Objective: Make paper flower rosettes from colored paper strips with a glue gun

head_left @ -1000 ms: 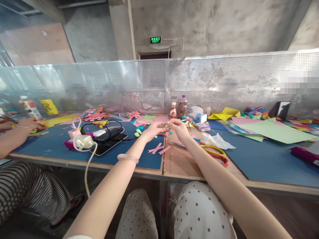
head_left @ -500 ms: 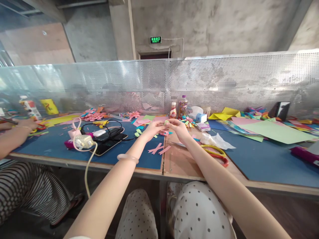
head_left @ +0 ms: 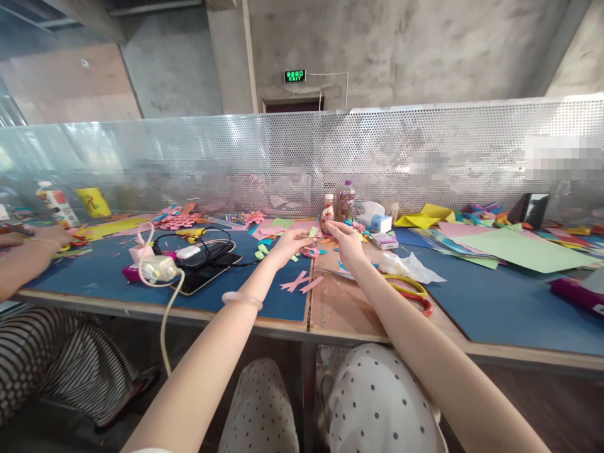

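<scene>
My left hand (head_left: 289, 247), with a pale bangle on its wrist, pinches a small light green paper strip (head_left: 313, 232) above the table. My right hand (head_left: 348, 244) is a little to the right, apart from the strip. Its fingertips are drawn together in front of a small white-capped bottle (head_left: 327, 211); whether they touch it or hold something tiny I cannot make out. Below my hands lies a pink and blue paper piece (head_left: 310, 251). Pink paper strips (head_left: 295, 281) lie nearer me. Scissors with yellow and red handles (head_left: 408, 286) rest under my right forearm.
To the left are a power strip with plugs (head_left: 158, 268), black cables and a phone (head_left: 202, 277). Coloured paper sheets (head_left: 528, 245) and a tissue pack (head_left: 380, 223) are on the right. A perforated metal screen (head_left: 212, 151) stands behind. A co-worker's arm (head_left: 33, 261) reaches in at far left.
My hands were together at the green paper strip. My right hand has let go and moved right, near the bottle; my left hand keeps the strip in place.
</scene>
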The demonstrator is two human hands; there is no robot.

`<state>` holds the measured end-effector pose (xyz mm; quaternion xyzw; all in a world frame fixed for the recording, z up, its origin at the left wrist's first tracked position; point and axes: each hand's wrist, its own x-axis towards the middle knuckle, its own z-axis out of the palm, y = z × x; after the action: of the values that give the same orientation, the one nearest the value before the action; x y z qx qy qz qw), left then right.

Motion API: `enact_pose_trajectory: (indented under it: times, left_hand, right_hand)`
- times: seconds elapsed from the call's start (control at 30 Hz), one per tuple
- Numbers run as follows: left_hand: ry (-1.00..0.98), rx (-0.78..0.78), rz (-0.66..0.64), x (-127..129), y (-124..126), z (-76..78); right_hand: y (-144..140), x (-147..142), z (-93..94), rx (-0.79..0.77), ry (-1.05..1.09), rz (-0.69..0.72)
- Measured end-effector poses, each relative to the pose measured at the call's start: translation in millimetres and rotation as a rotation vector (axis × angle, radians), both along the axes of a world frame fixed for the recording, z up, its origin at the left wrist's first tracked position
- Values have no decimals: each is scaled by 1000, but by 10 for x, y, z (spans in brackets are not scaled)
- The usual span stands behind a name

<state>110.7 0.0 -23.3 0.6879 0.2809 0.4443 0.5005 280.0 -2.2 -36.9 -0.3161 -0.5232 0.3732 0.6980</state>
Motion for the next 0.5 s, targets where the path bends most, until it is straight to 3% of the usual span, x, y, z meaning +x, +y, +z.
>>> enact_pose_trajectory:
  times: [0.5]
  left_hand:
    - [12,-3,26,-12,21,-14]
  right_hand:
    - [-2,31,-4,-16,-38,-131]
